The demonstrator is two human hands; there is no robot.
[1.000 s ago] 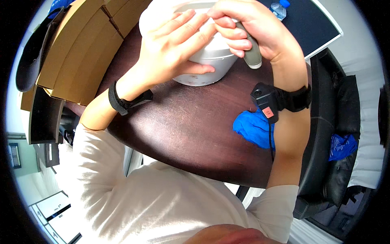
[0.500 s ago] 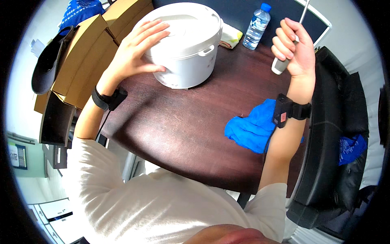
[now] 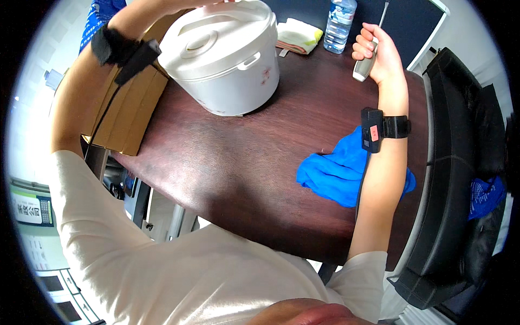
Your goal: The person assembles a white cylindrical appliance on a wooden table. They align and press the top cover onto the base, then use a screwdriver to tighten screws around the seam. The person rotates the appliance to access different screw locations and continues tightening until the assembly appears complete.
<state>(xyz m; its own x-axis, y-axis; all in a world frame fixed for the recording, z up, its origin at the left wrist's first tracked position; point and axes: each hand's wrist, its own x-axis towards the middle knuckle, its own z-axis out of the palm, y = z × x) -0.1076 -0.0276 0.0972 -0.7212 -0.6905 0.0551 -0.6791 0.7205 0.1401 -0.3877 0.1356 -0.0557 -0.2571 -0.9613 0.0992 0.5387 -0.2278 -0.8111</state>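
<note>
- The white cooker [image 3: 238, 86] stands on my dark table [image 3: 216, 157], ahead of me, its lid [image 3: 203, 46] on
- My right hand [image 3: 387, 57] is closed round the handle of a screwdriver [image 3: 364, 67], fingers curled tight, shaft pointing away from me, well apart from the cooker
- My left hand [image 3: 187, 4] is by the lid's far rim, mostly cut off by the upper edge; I cannot tell how open its fingers are or whether they grip
- Right of the cooker lies a folded towel [image 3: 298, 37], a bottle [image 3: 340, 24] just beside it
- A crumpled blue cloth [image 3: 336, 173] lies partly hidden by my right forearm
</note>
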